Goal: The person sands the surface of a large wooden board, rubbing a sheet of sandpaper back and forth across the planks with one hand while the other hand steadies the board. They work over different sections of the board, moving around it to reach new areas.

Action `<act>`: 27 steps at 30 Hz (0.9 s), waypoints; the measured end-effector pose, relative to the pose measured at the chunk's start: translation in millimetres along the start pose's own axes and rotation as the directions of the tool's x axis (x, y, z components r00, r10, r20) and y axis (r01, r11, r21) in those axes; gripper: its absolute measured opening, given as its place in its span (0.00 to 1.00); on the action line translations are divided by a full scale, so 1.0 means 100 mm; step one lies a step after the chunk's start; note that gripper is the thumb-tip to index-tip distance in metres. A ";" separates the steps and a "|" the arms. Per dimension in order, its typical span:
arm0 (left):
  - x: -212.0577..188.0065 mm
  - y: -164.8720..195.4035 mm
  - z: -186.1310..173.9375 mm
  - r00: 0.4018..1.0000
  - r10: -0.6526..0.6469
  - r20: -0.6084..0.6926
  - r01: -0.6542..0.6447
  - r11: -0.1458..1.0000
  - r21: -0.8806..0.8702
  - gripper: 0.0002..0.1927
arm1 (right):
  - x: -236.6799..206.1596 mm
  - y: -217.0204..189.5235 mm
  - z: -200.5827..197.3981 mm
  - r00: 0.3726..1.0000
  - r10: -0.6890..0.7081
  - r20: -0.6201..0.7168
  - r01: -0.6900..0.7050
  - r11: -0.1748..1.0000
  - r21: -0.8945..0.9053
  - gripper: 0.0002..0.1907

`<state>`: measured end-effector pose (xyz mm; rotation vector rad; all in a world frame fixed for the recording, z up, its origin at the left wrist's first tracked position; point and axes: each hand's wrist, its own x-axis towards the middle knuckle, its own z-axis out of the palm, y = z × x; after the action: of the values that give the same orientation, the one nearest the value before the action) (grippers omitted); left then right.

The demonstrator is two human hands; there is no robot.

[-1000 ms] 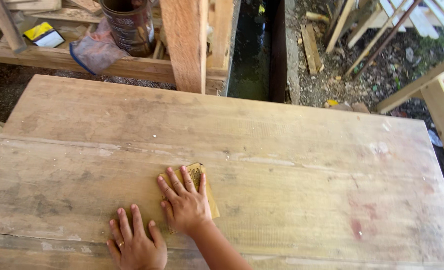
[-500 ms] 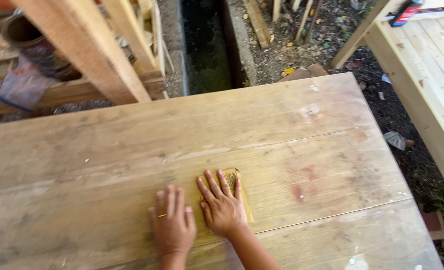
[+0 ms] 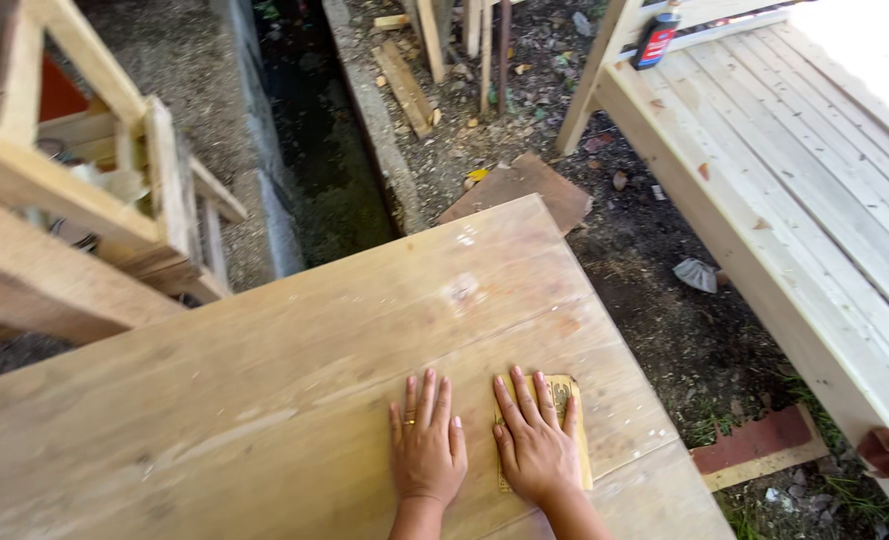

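My right hand (image 3: 538, 444) lies flat, fingers spread, pressing a yellowish sheet of sandpaper (image 3: 570, 400) onto a wide wooden tabletop (image 3: 294, 350). The sheet shows past my fingertips and along the hand's right side. My left hand (image 3: 427, 442) rests flat on the bare wood just to the left, fingers together, with a ring on one finger. Both hands are near the table's front right corner.
A pale slatted wooden bench or bed frame (image 3: 794, 190) stands to the right, with a red and black can (image 3: 654, 38) on its far end. Wooden frames (image 3: 94, 200) stand at the left. A dark drain channel (image 3: 309, 130) and scrap boards (image 3: 404, 85) lie beyond the table.
Both hands and the sandpaper have slid toward the table's right end, and the view has swung right, bringing the pale bench into sight.
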<state>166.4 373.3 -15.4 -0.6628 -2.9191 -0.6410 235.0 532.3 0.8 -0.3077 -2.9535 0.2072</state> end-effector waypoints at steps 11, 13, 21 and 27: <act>0.87 0.34 -0.03 0.959 -0.237 0.159 0.210 0.963 0.167 0.41 | 1.26 0.85 -0.11 0.997 0.061 0.053 -0.060 0.998 -0.005 0.34; 0.94 0.34 0.01 0.972 -0.211 0.101 0.193 0.968 0.162 0.41 | 1.74 0.97 -0.15 0.994 0.068 0.086 -0.067 0.998 -0.015 0.34; 0.96 0.26 0.16 0.993 -0.083 -0.082 0.093 0.988 0.125 0.42 | 3.03 1.11 -0.11 0.992 0.050 0.115 -0.056 0.997 0.055 0.32; 0.92 0.31 0.16 0.993 -0.117 -0.025 0.119 0.984 0.131 0.41 | 3.19 1.10 0.07 0.996 0.034 0.083 -0.038 0.998 0.043 0.33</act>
<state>97.1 441.8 -3.0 -0.4711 -2.9698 -0.4557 -52.9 706.5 24.3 -0.3545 -3.0212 0.2966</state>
